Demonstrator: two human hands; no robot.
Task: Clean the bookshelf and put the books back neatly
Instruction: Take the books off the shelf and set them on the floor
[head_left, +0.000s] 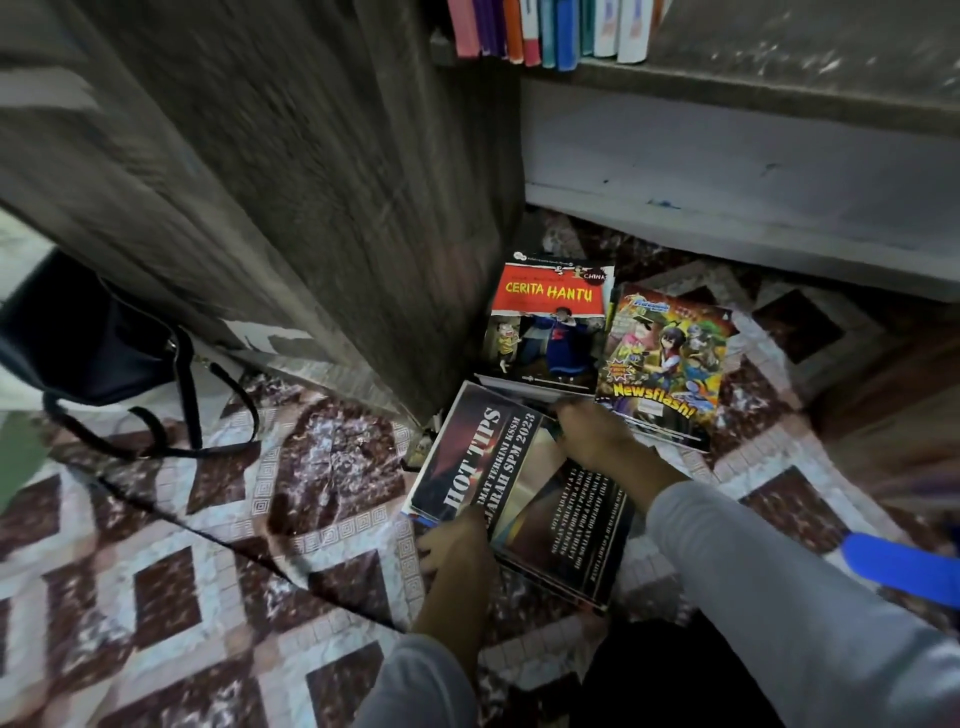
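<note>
Left hand (457, 545) grips the near-left corner of the HOT TIPS book (498, 483), thumb on the cover. Its fingers look curled under the edge, but blur makes that unsure. Right hand (592, 431) clamps the far edge at about 1 o'clock from the left hand, fingers hooked over the edge.

The book tops a low pile on the patterned floor mat (208, 545), its long axis running 10 to 4 o'clock, and the hands sit on opposite long edges. Just beyond the right hand lie the CERITA HANTU book (550, 322) at 12 o'clock and the Newsflash comic (665, 364) at 1 o'clock, side by side.

The bare lower shelf (727, 156) is further out at 1 o'clock, nearer the right hand. Likely next is a lift up and away toward it. The upper shelf's row of books (545, 31) stands upright at 12 o'clock.
</note>
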